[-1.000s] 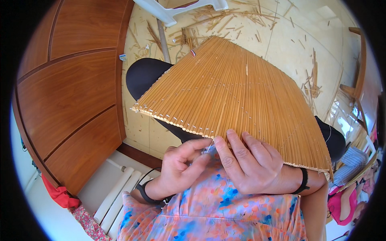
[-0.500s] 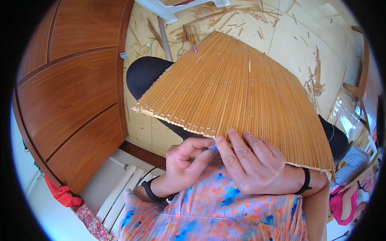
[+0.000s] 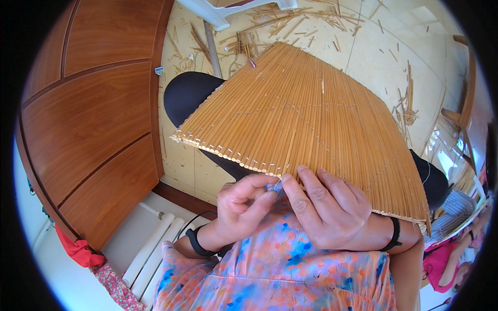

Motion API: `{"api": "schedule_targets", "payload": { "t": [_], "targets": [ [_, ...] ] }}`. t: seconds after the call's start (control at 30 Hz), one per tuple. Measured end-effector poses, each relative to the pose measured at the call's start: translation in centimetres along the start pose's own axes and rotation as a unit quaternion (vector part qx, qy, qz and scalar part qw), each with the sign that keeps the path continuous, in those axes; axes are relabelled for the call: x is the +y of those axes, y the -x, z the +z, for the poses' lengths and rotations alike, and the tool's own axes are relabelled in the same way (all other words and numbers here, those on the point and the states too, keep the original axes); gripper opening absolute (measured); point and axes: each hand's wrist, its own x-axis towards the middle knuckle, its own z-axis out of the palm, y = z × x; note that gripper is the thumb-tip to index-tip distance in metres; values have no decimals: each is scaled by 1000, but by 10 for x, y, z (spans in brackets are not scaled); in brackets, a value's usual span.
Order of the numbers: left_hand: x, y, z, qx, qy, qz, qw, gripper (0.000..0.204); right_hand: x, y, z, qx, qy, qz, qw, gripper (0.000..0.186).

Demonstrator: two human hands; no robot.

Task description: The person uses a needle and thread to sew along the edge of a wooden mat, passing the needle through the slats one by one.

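Observation:
A fan-shaped mat of stitched golden stalks [image 3: 295, 114] lies across my lap, its narrow end pointing away from me. Short pale stitches run in lines over it and along the near edge. My right hand [image 3: 334, 215] holds that near edge, fingers flat on top and the thumb hidden beneath. Just left of it, my left hand [image 3: 239, 205] is closed in a pinch close to the edge. A thin pale thread [image 3: 280, 180] shows between the hands. What the left fingertips grip is too small to name.
Cut stalk scraps [image 3: 290, 23] litter the tiled floor beyond the mat. A wooden cabinet [image 3: 104, 109] stands at left, above a white radiator [image 3: 150, 259]. A white plastic stool leg [image 3: 218, 18] is at the top. Another person's arm [image 3: 459, 254] shows at far right.
My left hand has shifted very slightly right and its fingertips have turned a little. The right hand keeps its hold on the mat. At far right, the other person's arm has moved.

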Motion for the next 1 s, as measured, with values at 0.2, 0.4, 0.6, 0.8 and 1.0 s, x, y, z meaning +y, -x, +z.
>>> {"api": "schedule_targets", "payload": {
  "t": [0.2, 0.4, 0.6, 0.8, 1.0],
  "targets": [
    [-5, 2, -3, -16, -2, 21, 1000, 27, 0, -1, -2, -9, -8, -11, 1000, 33],
    [-7, 6, -6, -30, 27, -2, 999, 32, 1, 0, -1, -2, 0, -12, 1000, 30],
    [-19, 6, -4, -30, 25, 48, 998, 34, 2, -1, -2, -6, 6, -21, 1000, 30],
    [-21, 6, 0, -35, 69, 17, 997, 32, 3, -3, -3, -16, -6, -24, 1000, 31],
    [-23, 3, 6, -28, 101, 34, 994, 29, 2, -2, -2, -17, -10, -15, 1000, 33]
  ]
}}
